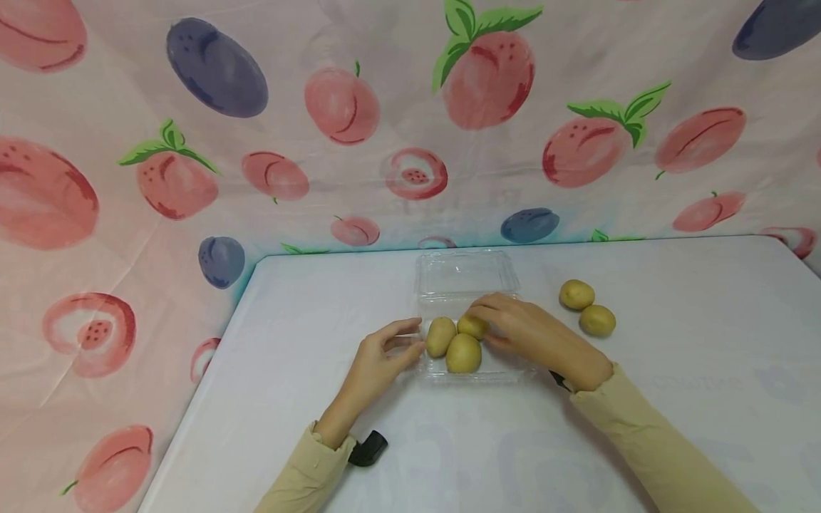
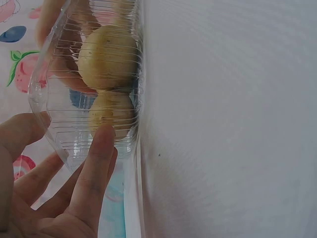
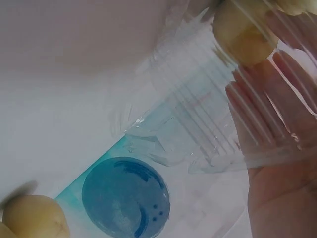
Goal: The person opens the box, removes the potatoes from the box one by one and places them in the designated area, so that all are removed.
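A clear plastic clamshell box [image 1: 502, 370] lies with its lid folded back, three yellow potatoes grouped in its left part. Two of them, an oval potato [image 1: 441, 337] and a rounder potato [image 1: 463, 353], rest there uncovered. The third potato [image 1: 472, 326] sits behind them, in the fingers of my right hand [image 1: 522, 328], which reaches in from the right. At the box's left end is my left hand [image 1: 385, 356], its extended fingers against the rim and outer wall. In the left wrist view, one fingertip [image 2: 103, 136] overlaps a potato [image 2: 110, 57] row seen through the ribbed wall.
To the right of the box, two more potatoes lie close together on the white table, one farther back [image 1: 576, 294] and one nearer [image 1: 597, 321]. The box's open lid [image 1: 467, 274] extends toward the back edge, before a fruit-patterned cloth [image 1: 417, 107].
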Demonstrator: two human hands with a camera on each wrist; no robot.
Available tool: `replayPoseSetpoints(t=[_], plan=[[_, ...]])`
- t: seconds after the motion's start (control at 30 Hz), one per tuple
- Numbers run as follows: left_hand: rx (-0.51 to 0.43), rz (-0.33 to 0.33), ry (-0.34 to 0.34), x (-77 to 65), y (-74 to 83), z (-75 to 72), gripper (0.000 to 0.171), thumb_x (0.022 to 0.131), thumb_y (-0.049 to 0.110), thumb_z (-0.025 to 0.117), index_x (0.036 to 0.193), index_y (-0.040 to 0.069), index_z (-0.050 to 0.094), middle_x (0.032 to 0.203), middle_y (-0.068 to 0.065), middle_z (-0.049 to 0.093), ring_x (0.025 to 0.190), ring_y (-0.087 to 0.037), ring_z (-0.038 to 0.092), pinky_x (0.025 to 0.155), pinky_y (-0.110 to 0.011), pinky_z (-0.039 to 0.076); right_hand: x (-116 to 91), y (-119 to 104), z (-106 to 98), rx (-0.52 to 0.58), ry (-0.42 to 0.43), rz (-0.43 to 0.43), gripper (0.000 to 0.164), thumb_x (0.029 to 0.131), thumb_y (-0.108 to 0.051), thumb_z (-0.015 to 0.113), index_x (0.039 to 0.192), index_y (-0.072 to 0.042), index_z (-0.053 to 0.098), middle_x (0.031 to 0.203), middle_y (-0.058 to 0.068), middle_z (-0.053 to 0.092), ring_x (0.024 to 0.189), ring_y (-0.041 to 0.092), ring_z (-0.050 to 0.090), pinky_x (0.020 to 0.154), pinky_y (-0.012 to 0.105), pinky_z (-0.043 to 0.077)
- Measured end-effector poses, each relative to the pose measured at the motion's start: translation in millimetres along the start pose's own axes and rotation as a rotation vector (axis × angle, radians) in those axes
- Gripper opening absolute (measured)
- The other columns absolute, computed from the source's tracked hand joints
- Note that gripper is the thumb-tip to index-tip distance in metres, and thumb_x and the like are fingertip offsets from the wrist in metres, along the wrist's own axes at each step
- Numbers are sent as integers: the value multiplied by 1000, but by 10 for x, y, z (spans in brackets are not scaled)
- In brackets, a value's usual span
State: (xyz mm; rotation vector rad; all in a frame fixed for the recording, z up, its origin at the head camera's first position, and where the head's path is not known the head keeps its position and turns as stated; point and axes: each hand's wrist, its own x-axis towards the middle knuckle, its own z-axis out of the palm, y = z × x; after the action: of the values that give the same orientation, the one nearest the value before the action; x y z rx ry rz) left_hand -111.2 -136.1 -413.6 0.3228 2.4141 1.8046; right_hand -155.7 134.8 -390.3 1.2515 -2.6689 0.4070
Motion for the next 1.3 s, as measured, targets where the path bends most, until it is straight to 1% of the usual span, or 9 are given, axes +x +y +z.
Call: replayPoseSetpoints(t=[0.23, 0.6, 0.73, 0.87, 1.13, 1.3], plan=[[-16, 1, -3, 2, -7, -1, 43, 92, 11, 72, 133, 3, 60, 136, -13, 61, 116, -28, 65, 85, -23, 60, 23, -5, 20, 0, -27, -5, 40, 81, -6, 82, 119, -6, 68, 119, 5, 66, 116, 24, 60, 97, 39, 55], [-4, -1, -6, -5, -9, -6, 43, 92, 12, 72, 133, 3, 61, 136, -13, 61, 115, -28, 65, 85, -23, 60, 42, -15, 35, 21, -57, 14, 39, 79, -9, 84, 116, -7, 69, 113, 5, 67, 112, 23, 61, 96, 39, 56], [7, -1, -6, -4, -19, -6, 43, 92, 13, 72, 133, 4, 61, 136, -12, 61, 115, -28, 65, 85, -23, 60, 44, -14, 51, 30, -56, 30, 38, 80, -9, 84, 115, -6, 70, 111, 5, 67, 107, 22, 63, 93, 37, 57], [0, -2, -9, -1, -19, -3, 44, 92, 12, 72, 133, 3, 61, 135, -13, 61, 115, -28, 65, 84, -23, 60, 42, -9, 61, 36, -44, 26, 36, 80, -8, 83, 113, -6, 69, 109, 5, 67, 103, 22, 64, 90, 37, 58], [-11, 5, -5, 4, -7, 3, 43, 92, 12, 72, 133, 2, 61, 135, -15, 61, 115, -28, 65, 84, -22, 60, 41, 4, 53, 20, -28, 34, 33, 81, -9, 80, 112, -4, 71, 110, 8, 67, 102, 23, 64, 89, 38, 58], [-13, 1, -1, 2, 0, 0, 43, 92, 12, 72, 133, 2, 61, 135, -15, 61, 116, -28, 65, 85, -23, 59, 40, 11, 42, -11, -13, 26, 32, 80, -9, 79, 111, -3, 70, 109, 10, 66, 102, 25, 64, 88, 39, 58]])
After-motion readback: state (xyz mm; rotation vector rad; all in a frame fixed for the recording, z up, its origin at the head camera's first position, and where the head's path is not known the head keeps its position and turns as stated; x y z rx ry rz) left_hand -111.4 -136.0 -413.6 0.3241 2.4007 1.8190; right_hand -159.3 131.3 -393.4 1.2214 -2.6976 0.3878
